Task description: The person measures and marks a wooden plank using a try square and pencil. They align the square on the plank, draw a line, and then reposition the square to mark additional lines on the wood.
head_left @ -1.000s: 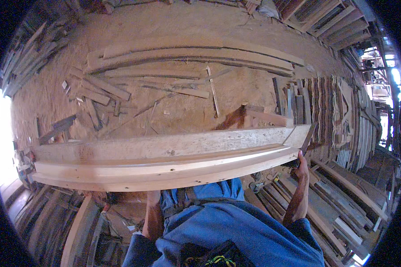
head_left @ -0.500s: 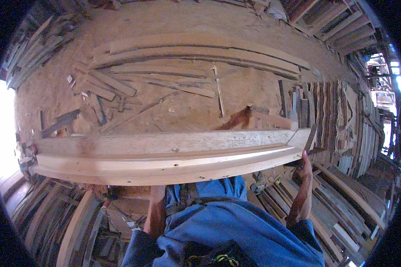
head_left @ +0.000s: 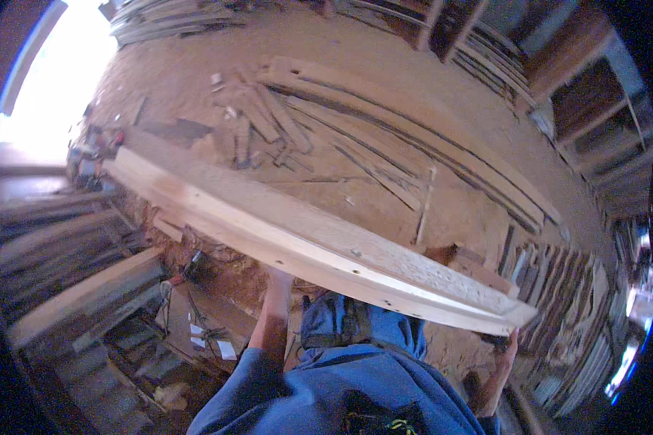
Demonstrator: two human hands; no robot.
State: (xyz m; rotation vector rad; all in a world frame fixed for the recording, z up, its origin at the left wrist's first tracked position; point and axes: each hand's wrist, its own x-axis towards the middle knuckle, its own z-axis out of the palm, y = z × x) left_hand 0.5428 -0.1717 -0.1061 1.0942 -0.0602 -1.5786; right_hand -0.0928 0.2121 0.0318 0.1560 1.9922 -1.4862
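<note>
A long pale timber (head_left: 305, 262), with a stepped profile and several dark knots or holes, stretches across in front of my body. It slants from the upper left down to the right. Along its far side runs a rougher, greyer face (head_left: 326, 216); I cannot tell whether this is a separate plank. My left hand (head_left: 279, 279) is at the near edge around the middle, its fingers hidden beneath the wood. Close to the right end, my right hand (head_left: 511, 342) grips the timber from below, beside a small dark shape (head_left: 493, 338) I cannot make out.
Long boards (head_left: 413, 141) and short offcuts (head_left: 265, 116) lie on the dusty floor beyond. Stacked slabs (head_left: 566, 290) stand at the right, and more planks (head_left: 87, 290) at the left. Cluttered items (head_left: 91, 163) sit by the timber's far left end, next to a bright opening.
The whole view has turned, so the timber and floor now slant down to the right. My right hand sits lower in the picture, still at the timber's right end; the left stays near its middle.
</note>
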